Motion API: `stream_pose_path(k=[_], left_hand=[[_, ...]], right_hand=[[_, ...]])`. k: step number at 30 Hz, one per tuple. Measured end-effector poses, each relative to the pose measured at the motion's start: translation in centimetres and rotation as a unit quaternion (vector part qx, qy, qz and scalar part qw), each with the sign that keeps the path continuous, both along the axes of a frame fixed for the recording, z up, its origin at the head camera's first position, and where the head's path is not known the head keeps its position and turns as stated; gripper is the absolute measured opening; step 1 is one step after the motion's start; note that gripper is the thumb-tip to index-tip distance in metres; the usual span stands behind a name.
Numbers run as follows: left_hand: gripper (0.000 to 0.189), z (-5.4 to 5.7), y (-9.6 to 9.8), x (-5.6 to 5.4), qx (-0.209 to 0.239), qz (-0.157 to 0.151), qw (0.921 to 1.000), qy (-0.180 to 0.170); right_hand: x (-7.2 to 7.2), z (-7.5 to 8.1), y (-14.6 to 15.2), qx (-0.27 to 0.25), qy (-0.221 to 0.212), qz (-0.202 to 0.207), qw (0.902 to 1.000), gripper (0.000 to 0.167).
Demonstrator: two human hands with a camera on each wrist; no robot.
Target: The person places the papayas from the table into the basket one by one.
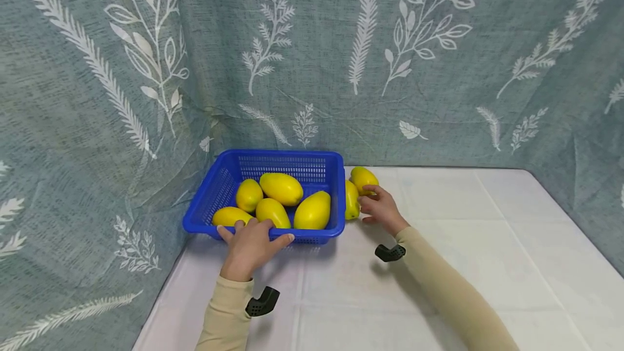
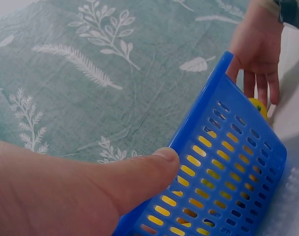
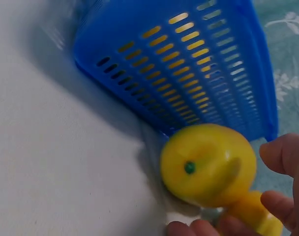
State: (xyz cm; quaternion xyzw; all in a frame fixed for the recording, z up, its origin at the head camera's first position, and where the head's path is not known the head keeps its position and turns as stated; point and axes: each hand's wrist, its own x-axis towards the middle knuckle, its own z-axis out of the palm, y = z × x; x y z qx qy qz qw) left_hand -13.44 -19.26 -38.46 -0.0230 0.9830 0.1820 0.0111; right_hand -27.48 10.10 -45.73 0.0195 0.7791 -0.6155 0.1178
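Observation:
A blue plastic basket [image 1: 336,199] with slotted walls stands on the table and holds several yellow mangoes [image 1: 281,189]. My left hand [image 1: 251,248] grips its front rim, fingers over the edge and thumb [image 2: 154,169] on the outer side. Right of the basket, one mango [image 3: 208,164] lies close against the wall, its green stem spot showing in the right wrist view. Another mango [image 1: 363,179] lies just behind it. Beside these two is my right hand [image 1: 382,210], its fingers loosely bent and spread apart; whether they touch a mango is hard to tell.
A white cloth [image 1: 463,264] covers the table, with a fold line running down its right part. Green-grey curtains [image 1: 322,69] with white leaf prints hang behind and to the left, close to the basket. Each wrist carries a small black device [image 1: 263,301].

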Motion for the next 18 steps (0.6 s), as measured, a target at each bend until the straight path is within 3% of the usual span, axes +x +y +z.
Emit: stream_pose_path(k=[18], left_hand=[[0.054, -0.2, 0.0, 0.1, 0.002, 0.005, 1.0, 0.005]], right_hand=[[-0.7, 0.5, -2.9, 0.083, 0.013, 0.041, 0.9956, 0.079]])
